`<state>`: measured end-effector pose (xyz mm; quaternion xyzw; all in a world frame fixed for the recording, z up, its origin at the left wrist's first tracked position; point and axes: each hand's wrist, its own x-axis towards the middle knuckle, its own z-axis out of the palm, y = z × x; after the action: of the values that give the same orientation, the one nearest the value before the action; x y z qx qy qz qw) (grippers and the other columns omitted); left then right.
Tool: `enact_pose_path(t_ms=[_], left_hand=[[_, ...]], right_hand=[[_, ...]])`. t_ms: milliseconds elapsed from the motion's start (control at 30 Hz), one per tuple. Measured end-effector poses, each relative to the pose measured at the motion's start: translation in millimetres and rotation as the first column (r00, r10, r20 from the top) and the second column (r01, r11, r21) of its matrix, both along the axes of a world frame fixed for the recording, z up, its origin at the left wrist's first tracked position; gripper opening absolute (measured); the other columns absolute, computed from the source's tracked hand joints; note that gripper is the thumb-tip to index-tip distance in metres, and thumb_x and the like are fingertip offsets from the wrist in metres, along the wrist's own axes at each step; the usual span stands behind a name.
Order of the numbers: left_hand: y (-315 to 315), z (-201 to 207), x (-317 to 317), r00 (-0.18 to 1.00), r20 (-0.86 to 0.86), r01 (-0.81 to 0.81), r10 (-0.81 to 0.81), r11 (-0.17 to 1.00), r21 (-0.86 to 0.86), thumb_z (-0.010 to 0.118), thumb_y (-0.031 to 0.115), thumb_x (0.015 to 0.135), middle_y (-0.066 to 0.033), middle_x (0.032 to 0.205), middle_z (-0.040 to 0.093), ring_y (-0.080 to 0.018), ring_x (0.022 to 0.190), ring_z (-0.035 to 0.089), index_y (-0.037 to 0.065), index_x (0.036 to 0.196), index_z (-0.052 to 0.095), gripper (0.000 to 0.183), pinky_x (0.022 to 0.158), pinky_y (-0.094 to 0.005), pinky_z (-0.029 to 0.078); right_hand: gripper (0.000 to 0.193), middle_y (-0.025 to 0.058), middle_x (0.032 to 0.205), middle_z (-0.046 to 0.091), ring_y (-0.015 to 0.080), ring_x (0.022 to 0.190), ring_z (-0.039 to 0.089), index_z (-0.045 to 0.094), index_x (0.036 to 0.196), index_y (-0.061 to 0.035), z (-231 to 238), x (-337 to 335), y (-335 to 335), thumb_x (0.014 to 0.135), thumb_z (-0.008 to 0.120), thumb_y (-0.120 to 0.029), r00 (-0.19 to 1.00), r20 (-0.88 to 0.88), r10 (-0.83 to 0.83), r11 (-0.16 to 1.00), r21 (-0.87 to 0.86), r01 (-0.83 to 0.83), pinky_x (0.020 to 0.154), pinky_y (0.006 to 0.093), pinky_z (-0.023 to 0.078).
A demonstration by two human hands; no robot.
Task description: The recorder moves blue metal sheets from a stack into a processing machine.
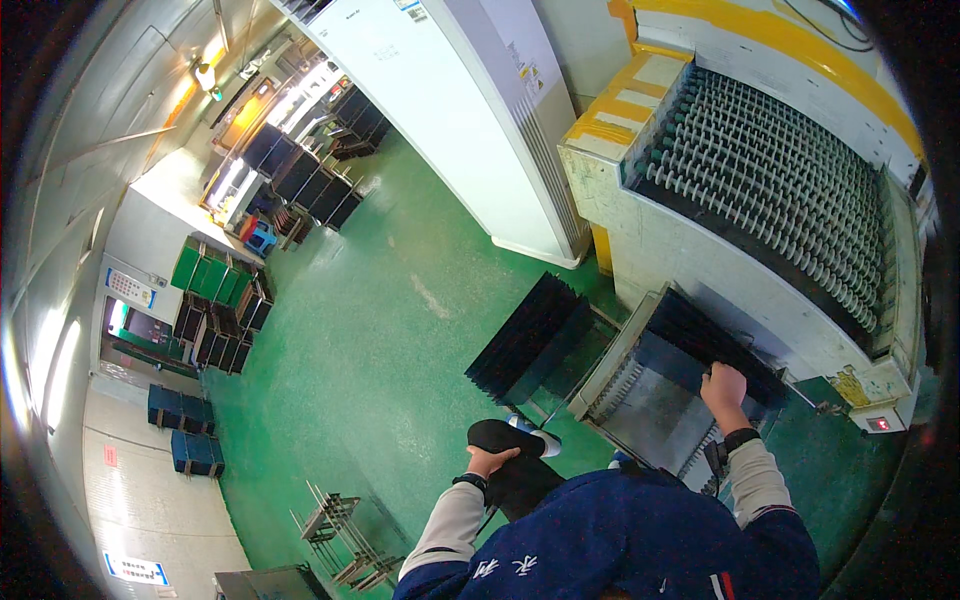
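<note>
My left hand (pixel 490 462) rests against a black-clad knee or leg (pixel 508 437), its visible fingers lying along the dark cloth. Over a metal rack (pixel 655 400) at the right of my lap is my right hand (pixel 724 392), with fingers curled closed near a row of dark, thin panels (pixel 708 335). What lies inside those fingers, if anything, is hidden. The panels stand close together along the rack's far side, and toothed strips run along its edges. Left of the rack, a second batch of black panels (pixel 530 340) stands packed together.
Behind the rack stands a large machine (pixel 740 260) with rows of rollers (pixel 770 180) and yellow tape. A tall white cabinet unit (pixel 470 120) is beside it. An empty metal rack (pixel 345 535) sits on the green floor (pixel 370 330). Blue bins (pixel 185 430) line the left wall.
</note>
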<state>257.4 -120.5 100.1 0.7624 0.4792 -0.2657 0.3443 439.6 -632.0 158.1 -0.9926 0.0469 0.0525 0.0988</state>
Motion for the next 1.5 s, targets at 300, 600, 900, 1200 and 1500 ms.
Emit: enact_pose_path(t_ms=[300,600,900,1200,1500], left_hand=[[-1.5,2.3,2.5,0.998,-0.053,-0.016,0.016,1.0,-0.001,0.092,0.059,0.045,-0.0331,0.14,0.041,-0.0347,0.131,0.046,-0.02,0.14,-0.013,0.162,0.107,-0.036,0.039],[-2.1,5.9,1.6,1.0,-0.018,-0.001,0.001,1.0,-0.001,0.092,0.059,0.045,-0.0327,0.141,0.04,-0.0347,0.131,0.046,-0.02,0.14,-0.014,0.162,0.107,-0.0365,0.04],[-5.5,11.1,4.4,0.999,-0.035,-0.037,0.036,0.999,-0.022,0.093,0.057,0.045,-0.0317,0.141,0.04,-0.0339,0.131,0.046,-0.019,0.14,-0.015,0.163,0.106,-0.0362,0.04],[-0.9,1.5,1.9,0.998,-0.057,-0.028,0.027,1.0,-0.002,0.093,0.058,0.046,-0.0317,0.141,0.04,-0.0338,0.131,0.046,-0.018,0.14,-0.015,0.162,0.106,-0.0361,0.04],[0.4,1.5,2.7,0.999,-0.052,0.007,-0.007,1.0,-0.001,0.091,0.061,0.046,-0.0329,0.141,0.04,-0.0351,0.13,0.046,-0.019,0.14,-0.014,0.163,0.106,-0.0361,0.041]], right_hand=[[0.021,0.0163,0.083,0.068,0.0343,0.081,0.067,0.066,0.083,-0.0041,-8.5,-0.5,-2.9,0.078,0.071,-0.024,0.999,0.047,0.005,1.0,0.011,-0.006,0.072,0.0454,0.053],[0.023,0.0161,0.084,0.068,0.0344,0.082,0.067,0.066,0.084,-0.0043,-1.8,0.4,0.1,0.076,0.073,-0.025,1.0,0.004,-0.015,1.0,0.007,0.015,0.072,0.0455,0.052],[0.023,0.0163,0.084,0.068,0.0344,0.082,0.067,0.066,0.084,-0.004,-0.8,0.3,-0.1,0.077,0.072,-0.025,1.0,-0.002,-0.012,1.0,0.004,0.012,0.073,0.0453,0.053],[0.023,0.0168,0.084,0.068,0.035,0.082,0.067,0.067,0.085,-0.0034,4.8,0.8,2.2,0.078,0.071,-0.025,1.0,-0.01,-0.011,1.0,0.011,0.011,0.073,0.0457,0.053],[0.024,0.0163,0.085,0.068,0.0344,0.083,0.067,0.066,0.088,-0.004,-0.6,1.3,0.1,0.079,0.071,-0.026,1.0,-0.017,-0.018,1.0,0.0,0.018,0.073,0.0459,0.053]])
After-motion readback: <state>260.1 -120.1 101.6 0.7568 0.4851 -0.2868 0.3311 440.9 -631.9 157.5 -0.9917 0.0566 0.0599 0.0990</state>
